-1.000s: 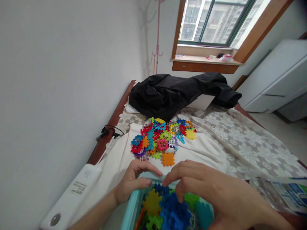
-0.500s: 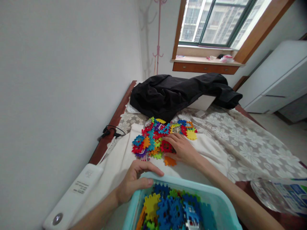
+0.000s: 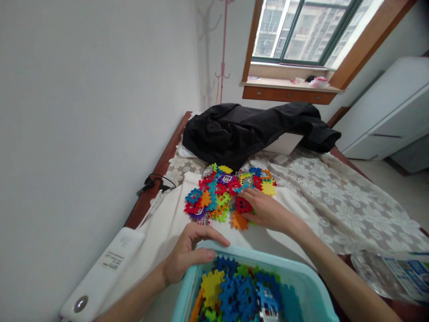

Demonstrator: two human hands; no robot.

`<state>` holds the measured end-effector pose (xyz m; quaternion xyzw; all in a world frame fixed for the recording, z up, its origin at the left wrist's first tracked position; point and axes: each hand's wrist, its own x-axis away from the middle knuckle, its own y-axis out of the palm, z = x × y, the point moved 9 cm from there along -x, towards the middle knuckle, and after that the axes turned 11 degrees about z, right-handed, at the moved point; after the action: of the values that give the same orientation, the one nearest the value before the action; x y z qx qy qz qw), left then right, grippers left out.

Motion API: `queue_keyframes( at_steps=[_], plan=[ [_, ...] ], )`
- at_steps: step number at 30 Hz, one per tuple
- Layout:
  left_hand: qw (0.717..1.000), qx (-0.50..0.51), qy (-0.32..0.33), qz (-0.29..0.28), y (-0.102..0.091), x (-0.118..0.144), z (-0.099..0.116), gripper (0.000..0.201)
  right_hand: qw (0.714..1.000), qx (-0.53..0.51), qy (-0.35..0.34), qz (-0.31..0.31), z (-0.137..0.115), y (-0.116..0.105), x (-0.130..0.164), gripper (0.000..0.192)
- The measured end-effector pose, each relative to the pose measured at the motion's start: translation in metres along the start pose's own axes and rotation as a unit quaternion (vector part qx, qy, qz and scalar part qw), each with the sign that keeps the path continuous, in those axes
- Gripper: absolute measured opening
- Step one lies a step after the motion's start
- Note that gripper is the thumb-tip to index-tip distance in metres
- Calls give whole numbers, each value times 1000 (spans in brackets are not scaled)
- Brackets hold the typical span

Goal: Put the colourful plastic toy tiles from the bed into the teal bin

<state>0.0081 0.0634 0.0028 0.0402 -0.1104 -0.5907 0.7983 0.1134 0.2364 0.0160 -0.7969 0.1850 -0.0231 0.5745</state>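
Note:
My left hand [image 3: 192, 250] grips the far left corner of a light teal plastic bin [image 3: 264, 254], thumb inside the rim and fingers outside. Inside the bin lie interlocking building pieces, among them a yellow one [image 3: 213, 288] and a blue one [image 3: 246, 297]. Beyond it, my right hand [image 3: 264, 209] reaches into a loose pile of colourful pieces [image 3: 223, 188] on the white cloth. Its fingers and thumb curl round a red building piece [image 3: 243, 205]. An orange piece [image 3: 240, 220] lies by the thumb.
A crumpled black garment [image 3: 254, 129] lies behind the pile. At left rests a white power strip [image 3: 103, 273] near a black cable [image 3: 152, 183]. A clear plastic package [image 3: 389, 273] sits at lower right. Patterned fabric [image 3: 351, 201] covers the right side.
My right hand has moved slightly right, and the red piece has shifted right with it. The orange piece has moved a little too. My left hand stays on the bin's rim.

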Motion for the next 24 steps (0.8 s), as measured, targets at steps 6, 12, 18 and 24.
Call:
queue_keyframes(
  at_steps=[6,12,18,24],
  plan=[
    [1000,-2,3,3,0,0,3,30,999,26,30,1,11,-17,6,42],
    [1000,-2,18,0,-1,0,2,28,1000,10,8,-9,4,-5,6,47],
    [1000,10,6,-4,0,2,1,29,999,21,23,-10,5,-11,0,40],
    [999,0,12,37,-3,3,7,26,998,-27,-40,-47,-30,-8,7,42]
  ],
)
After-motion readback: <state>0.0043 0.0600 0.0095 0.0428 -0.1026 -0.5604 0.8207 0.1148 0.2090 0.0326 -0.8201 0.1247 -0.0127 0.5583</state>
